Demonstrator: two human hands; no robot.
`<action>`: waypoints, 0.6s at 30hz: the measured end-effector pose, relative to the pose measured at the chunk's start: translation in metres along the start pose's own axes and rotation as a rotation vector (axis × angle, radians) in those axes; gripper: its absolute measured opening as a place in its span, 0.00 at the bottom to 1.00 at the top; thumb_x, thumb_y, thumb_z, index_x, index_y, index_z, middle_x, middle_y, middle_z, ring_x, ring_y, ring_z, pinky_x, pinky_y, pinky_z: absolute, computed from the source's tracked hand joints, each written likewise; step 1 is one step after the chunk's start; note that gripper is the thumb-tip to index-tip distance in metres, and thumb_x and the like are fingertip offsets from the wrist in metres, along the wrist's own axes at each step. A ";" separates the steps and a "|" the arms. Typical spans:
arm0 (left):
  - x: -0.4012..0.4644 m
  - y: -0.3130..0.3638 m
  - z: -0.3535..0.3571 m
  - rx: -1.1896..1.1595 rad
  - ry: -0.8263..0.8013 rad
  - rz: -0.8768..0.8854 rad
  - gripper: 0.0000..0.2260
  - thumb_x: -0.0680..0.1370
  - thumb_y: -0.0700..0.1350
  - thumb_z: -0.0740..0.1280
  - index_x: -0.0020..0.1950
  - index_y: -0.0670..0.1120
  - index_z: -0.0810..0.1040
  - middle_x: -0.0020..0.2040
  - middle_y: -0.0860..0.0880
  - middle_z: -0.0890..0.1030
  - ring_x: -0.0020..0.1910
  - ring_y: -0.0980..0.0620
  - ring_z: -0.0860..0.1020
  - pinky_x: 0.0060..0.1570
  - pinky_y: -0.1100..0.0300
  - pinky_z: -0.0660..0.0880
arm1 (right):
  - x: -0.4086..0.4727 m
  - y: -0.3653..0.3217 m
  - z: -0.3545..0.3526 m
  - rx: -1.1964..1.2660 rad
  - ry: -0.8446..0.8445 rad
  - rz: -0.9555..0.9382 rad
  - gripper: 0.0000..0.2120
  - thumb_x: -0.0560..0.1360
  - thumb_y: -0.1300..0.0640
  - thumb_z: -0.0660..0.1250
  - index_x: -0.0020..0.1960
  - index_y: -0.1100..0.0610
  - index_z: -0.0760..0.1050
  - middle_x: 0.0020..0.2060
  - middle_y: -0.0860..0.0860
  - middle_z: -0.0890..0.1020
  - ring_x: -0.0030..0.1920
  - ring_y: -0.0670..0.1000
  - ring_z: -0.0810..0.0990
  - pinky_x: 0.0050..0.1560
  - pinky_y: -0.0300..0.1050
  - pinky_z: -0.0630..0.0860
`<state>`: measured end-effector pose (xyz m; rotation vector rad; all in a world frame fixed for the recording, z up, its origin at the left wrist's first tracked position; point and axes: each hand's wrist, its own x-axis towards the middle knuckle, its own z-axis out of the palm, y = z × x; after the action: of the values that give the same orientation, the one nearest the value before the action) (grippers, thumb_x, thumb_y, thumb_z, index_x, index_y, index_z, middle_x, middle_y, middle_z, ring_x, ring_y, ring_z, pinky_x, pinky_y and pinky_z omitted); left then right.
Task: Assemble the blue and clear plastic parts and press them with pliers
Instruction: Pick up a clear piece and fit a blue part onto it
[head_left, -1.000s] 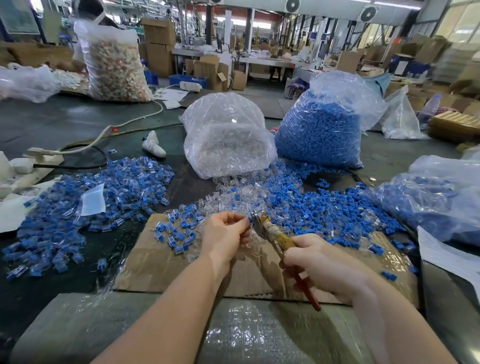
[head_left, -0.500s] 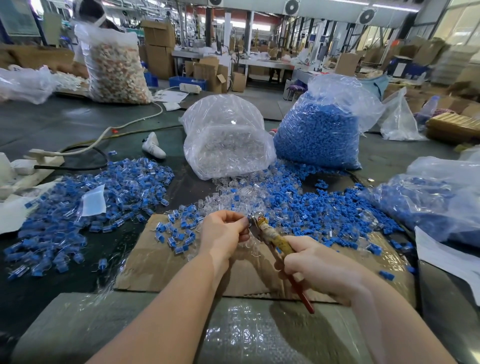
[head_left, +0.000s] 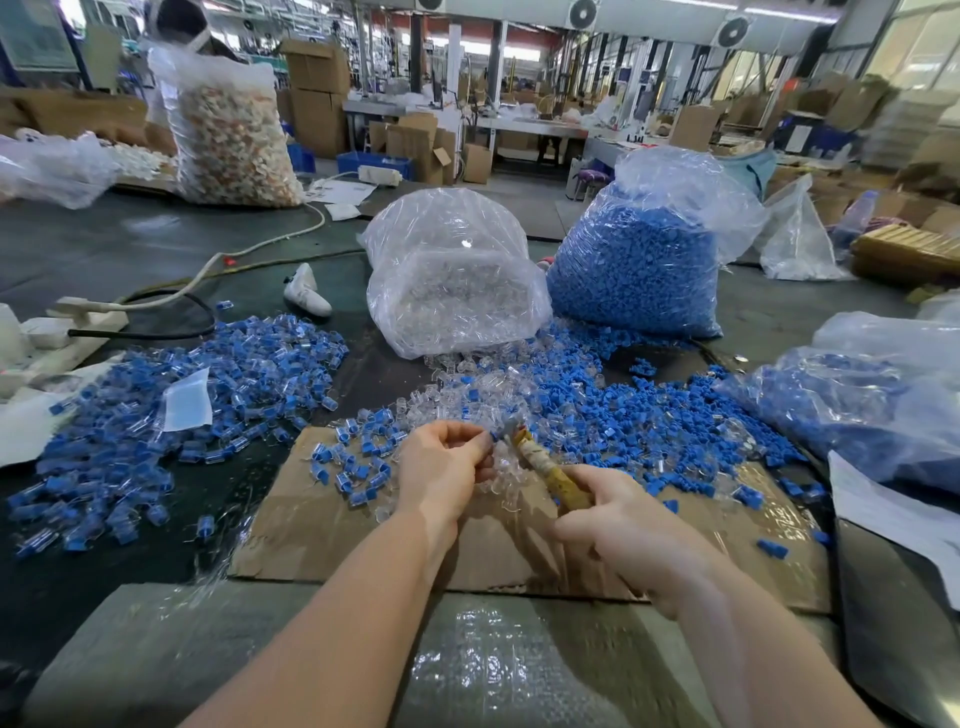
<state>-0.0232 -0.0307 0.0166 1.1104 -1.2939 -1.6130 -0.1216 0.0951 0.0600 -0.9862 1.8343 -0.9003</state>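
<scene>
My left hand (head_left: 441, 465) pinches a small blue and clear part at its fingertips, mostly hidden by the fingers. My right hand (head_left: 618, 525) grips the taped handles of the pliers (head_left: 540, 462), whose jaws meet the part at my left fingertips. Both hands hover over a cardboard sheet (head_left: 322, 530). Loose blue parts (head_left: 649, 415) and clear parts (head_left: 457, 395) lie scattered just beyond. A pile of assembled blue-and-clear pieces (head_left: 156, 405) spreads on the left, and a smaller cluster (head_left: 358, 462) sits on the cardboard.
A bag of clear parts (head_left: 452, 280) and a bag of blue parts (head_left: 644, 254) stand behind the hands. Another bag of blue pieces (head_left: 872, 405) lies at the right. Cables and a power strip (head_left: 78, 322) sit far left. Bubble wrap (head_left: 467, 660) covers the near edge.
The red handle end that stuck out below my right hand is now hidden, as my right hand has closed on the pliers. The left hand has stayed in place.
</scene>
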 end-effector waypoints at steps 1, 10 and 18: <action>0.000 0.001 -0.002 0.028 0.017 0.025 0.02 0.75 0.36 0.67 0.44 0.42 0.78 0.35 0.46 0.80 0.30 0.54 0.78 0.31 0.63 0.76 | 0.001 0.001 0.000 0.065 0.028 0.012 0.13 0.71 0.69 0.64 0.53 0.57 0.75 0.26 0.46 0.77 0.23 0.42 0.72 0.23 0.33 0.67; 0.025 0.002 -0.063 0.898 0.405 0.370 0.07 0.79 0.44 0.63 0.52 0.50 0.80 0.51 0.48 0.80 0.47 0.48 0.77 0.47 0.50 0.76 | 0.024 0.032 -0.023 -0.677 0.629 0.137 0.30 0.73 0.44 0.67 0.71 0.54 0.62 0.61 0.57 0.71 0.63 0.57 0.67 0.64 0.54 0.65; 0.030 -0.005 -0.074 1.160 0.446 0.326 0.10 0.79 0.47 0.62 0.58 0.56 0.79 0.54 0.52 0.77 0.54 0.48 0.69 0.51 0.53 0.65 | 0.036 0.055 -0.030 -0.928 0.710 0.224 0.33 0.74 0.36 0.61 0.72 0.53 0.59 0.62 0.58 0.70 0.64 0.58 0.67 0.63 0.52 0.66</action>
<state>0.0369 -0.0807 -0.0005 1.6467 -1.9766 -0.2231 -0.1759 0.0930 0.0123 -1.0026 3.0319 -0.2075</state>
